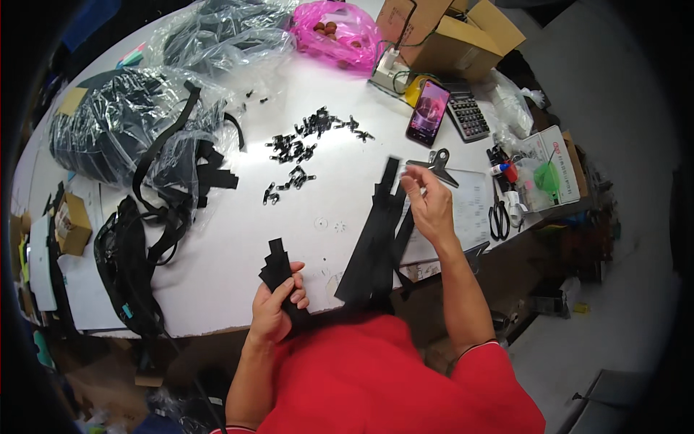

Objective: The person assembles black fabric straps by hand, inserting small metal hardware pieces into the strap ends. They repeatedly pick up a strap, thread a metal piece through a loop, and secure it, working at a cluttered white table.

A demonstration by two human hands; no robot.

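Note:
My left hand (pixel 278 307) is closed around a stack of short black webbing strips (pixel 275 269), their upper ends stepped like a fan. Near the table's front edge lies a pile of longer black webbing strips (pixel 369 246), overlapping one another and slanting up to the right. My right hand (pixel 430 206) hovers beside the upper end of this pile. Its fingers are half curled with a small gap to the thumb, slightly blurred, and I see nothing between them. Farther back, many small black buckle-like parts (pixel 293 148) lie scattered in loose heaps.
A clipboard with paper (pixel 463 210) lies right of the strips, under a large metal clip. Beyond are a phone (pixel 428 112), a calculator (pixel 468 116), scissors (pixel 499 213) and a cardboard box (pixel 463 54). Plastic-wrapped black goods (pixel 123 123) and a black strapped bag (pixel 126 253) fill the left.

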